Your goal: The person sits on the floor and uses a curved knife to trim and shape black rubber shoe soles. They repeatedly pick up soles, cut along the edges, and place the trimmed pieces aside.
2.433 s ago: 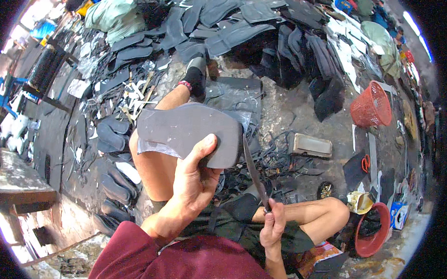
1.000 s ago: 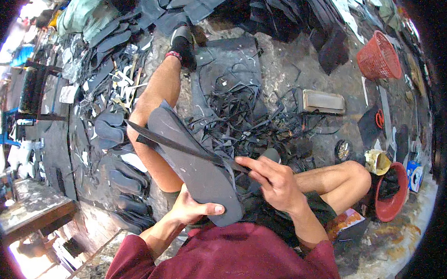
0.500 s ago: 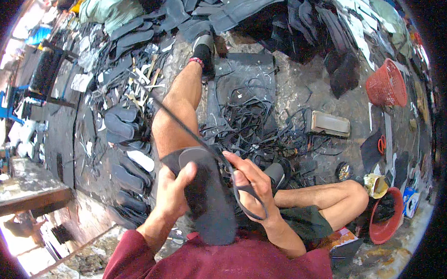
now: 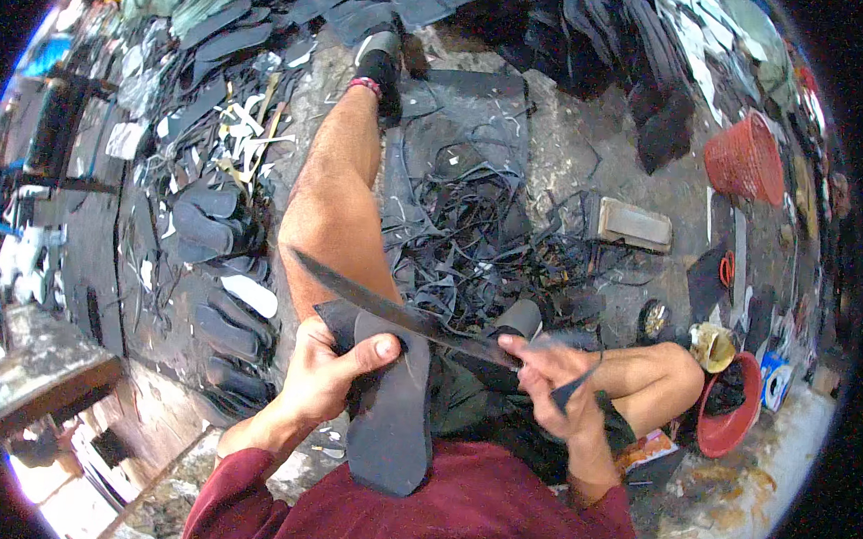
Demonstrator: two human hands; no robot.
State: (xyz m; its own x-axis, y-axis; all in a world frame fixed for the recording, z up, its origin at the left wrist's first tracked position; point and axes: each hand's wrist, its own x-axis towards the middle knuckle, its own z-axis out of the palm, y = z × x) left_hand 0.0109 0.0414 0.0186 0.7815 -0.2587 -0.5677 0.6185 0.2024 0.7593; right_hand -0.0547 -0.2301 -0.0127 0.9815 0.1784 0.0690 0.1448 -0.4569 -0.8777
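Observation:
My left hand (image 4: 333, 372) grips a dark sole-shaped sheet (image 4: 390, 434) by its left edge, thumb pressed flat on top. The sheet's lower end rests near my shirt and its upper end lies over my thigh. A long, narrow-bladed knife (image 4: 378, 306) crosses above the upper end of the sheet, its tip pointing to the upper left. My right hand (image 4: 556, 388), slightly blurred, is closed round the knife's right end. Beside those fingers shows a thin dark strip (image 4: 577, 392); whether it is held or part of the handle cannot be told.
Tangled black offcuts (image 4: 480, 228) lie on the floor between my legs. Soles (image 4: 205, 219) are stacked at the left. A pale rectangular block (image 4: 635, 225), a red basket (image 4: 744, 159), orange-handled scissors (image 4: 727, 269) and a red tub (image 4: 727, 427) stand or lie at the right.
My right hand has moved right and slightly down, away from the sheet, and the knife now lies flatter across it. The sheet has turned more upright. My left thumb has shifted inward.

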